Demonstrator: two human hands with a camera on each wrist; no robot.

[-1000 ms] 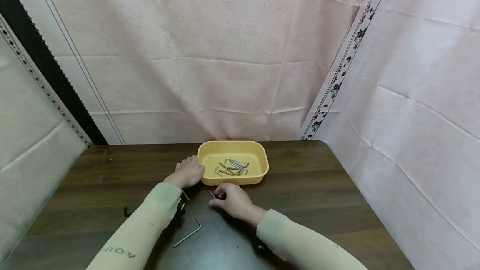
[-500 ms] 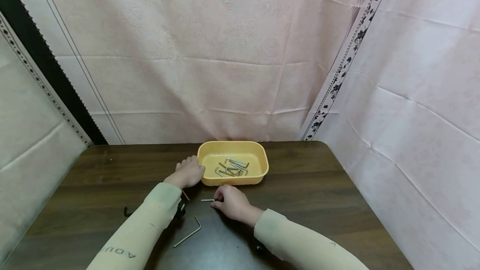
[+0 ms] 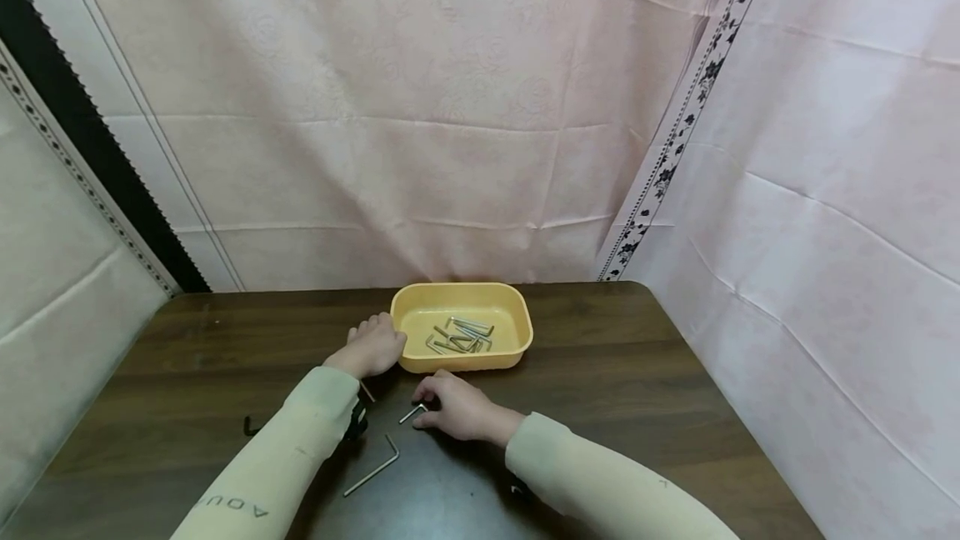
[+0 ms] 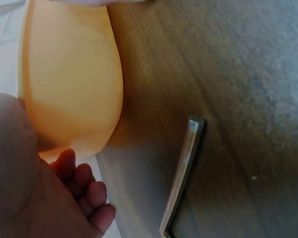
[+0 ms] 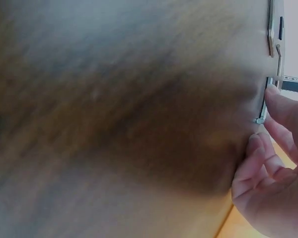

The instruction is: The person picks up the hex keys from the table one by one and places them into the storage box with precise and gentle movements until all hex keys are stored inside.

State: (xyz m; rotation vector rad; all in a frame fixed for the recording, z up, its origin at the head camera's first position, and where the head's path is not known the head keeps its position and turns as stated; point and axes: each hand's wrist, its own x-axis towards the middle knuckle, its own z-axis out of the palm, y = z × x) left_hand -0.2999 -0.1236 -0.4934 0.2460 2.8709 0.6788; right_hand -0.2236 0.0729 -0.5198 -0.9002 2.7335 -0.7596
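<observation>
At the left end of a yellow tray (image 3: 517, 352), my left hand (image 3: 377, 342) holds the wall. The left wrist view shows its curled fingers (image 4: 84, 181) by the tray's end, with the thumb side over the rim. Several L-shaped hex keys (image 3: 459, 346) lie piled inside the tray. In front of it, my right hand (image 3: 459, 411) pinches a small silver hex key (image 3: 409, 415) low over the table. The bend of this key shows close to the thumb and fingertips in the head view. Its long arm (image 5: 263, 101) runs under the thumb in the right wrist view.
A longer hex key (image 3: 375, 474) lies toward the front of the dark wooden table (image 3: 600, 407). Another key (image 3: 367, 392) is partly hidden by the left wrist. A black hex key (image 3: 251, 426) pokes out beside the left sleeve. Cloth curtains (image 3: 450, 148) close off the back and sides.
The small hex key has swung round in my right fingers, so its bend now shows. My right hand has shifted slightly left and nearer. The left hand stays on the tray.
</observation>
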